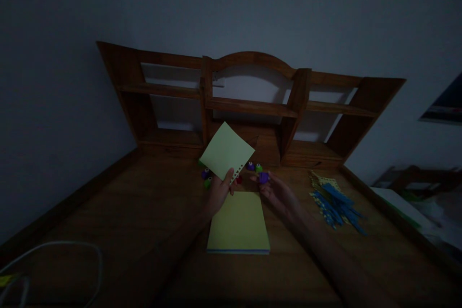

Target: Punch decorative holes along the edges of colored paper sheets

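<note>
My left hand [218, 193] grips a pale yellow sheet of paper [226, 150] by its lower corner, thumb on top. A row of small punched holes runs along the sheet's lower right edge. In my right hand [276, 192] is a small purple craft punch [263, 177], held in the fingers just right of the sheet. Below both hands lies a neat stack of yellow paper [238, 226]. Other small punches stand behind: a purple one [250, 166], a green one [259, 168], and a red one [238, 180] partly hidden by the sheet and left hand.
More punches, purple [205, 173] and green [208, 183], sit left of my left hand. Blue and yellow paper strips [337, 202] lie heaped on the right of the wooden desk [144, 211]. A wooden shelf unit [252, 106] rises behind. A white cable [72, 242] curls at lower left.
</note>
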The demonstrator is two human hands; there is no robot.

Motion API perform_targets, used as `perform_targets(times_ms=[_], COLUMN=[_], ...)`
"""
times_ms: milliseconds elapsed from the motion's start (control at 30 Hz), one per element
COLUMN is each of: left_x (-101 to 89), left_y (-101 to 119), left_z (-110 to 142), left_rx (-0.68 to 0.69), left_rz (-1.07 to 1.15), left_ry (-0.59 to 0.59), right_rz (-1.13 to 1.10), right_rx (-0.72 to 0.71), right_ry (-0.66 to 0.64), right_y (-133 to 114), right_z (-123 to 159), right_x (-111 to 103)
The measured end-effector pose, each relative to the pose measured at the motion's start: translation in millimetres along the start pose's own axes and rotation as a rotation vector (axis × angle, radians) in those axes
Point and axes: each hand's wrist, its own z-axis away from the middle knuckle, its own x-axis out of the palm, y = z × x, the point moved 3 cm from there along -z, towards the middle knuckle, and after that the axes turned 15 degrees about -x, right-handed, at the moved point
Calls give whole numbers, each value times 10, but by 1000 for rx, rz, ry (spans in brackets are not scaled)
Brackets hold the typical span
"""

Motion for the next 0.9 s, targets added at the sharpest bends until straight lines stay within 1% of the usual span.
perform_targets(times_ms=[133, 367, 600, 733, 833, 900], left_x=[-11, -6, -2, -12, 2, 34], left_y=[-27, -7, -46, -92, -79, -46], left_z=[-13, 2, -13, -39, -30, 1], left_rx=[0, -1, 9, 4, 18, 6], left_rz=[-1, -6, 6, 4, -13, -10], left_ry=[-3, -26, -35, -29, -63, -128], right_rz=[-90, -53, -18, 46, 111, 125], right_rx=[56, 88, 69, 3, -31, -42], right_ry=[2, 5, 34, 38, 21, 35], right_y=[76, 112, 95, 71, 54, 47], right_z=[4, 29, 26, 46, 58, 61], right_x=[-104, -118, -152, -105, -67, -60])
